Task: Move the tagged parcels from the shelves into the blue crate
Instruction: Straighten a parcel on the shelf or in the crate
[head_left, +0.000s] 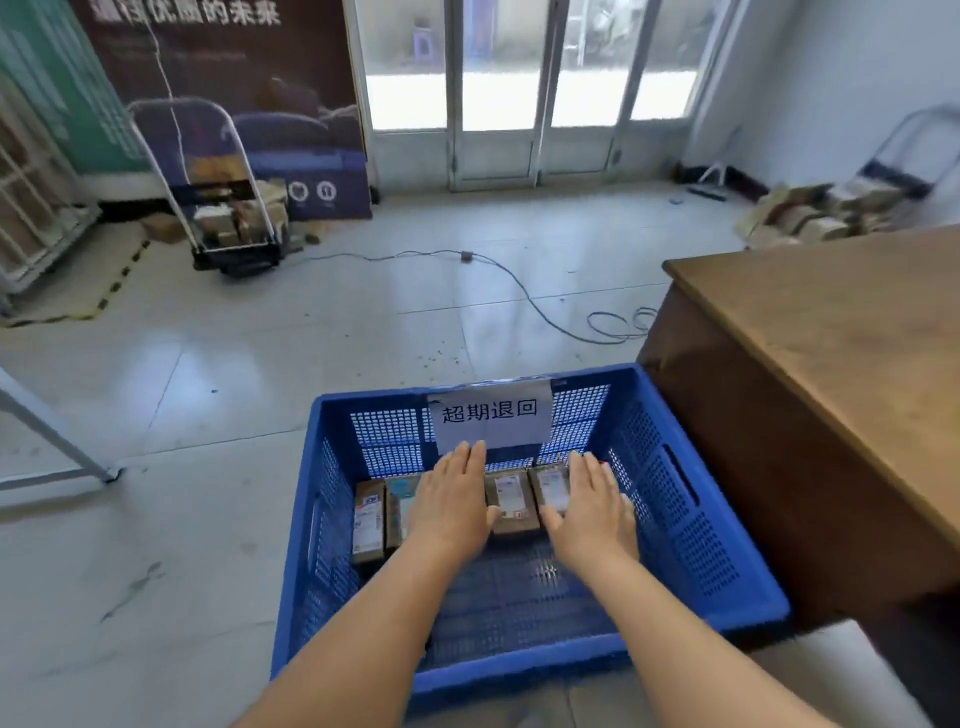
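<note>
A blue crate with perforated walls is seen standing on the tiled floor, just beside a brown wooden table on its right. A white paper sign with printed characters is fixed to the crate's far wall. A row of brown parcels is laid along the far end of the crate's bottom, each with a white label on top: one parcel at the left end, a second parcel touching it, a middle parcel between the two hands, and a right parcel next to that one. The left hand is held flat with its fingers straight and together, laid over the parcels left of the middle one; nothing is gripped by it. The right hand is likewise spread flat, fingers straight, resting on the right end of the row, its grip open as well. Both bare forearms are stretched down into the crate from the lower edge of the view. Farther back, a hand trolley loaded with boxes is parked in front of a dark poster, a cable is trailed across the floor, and a heap of cardboard boxes is piled near the right wall.
</note>
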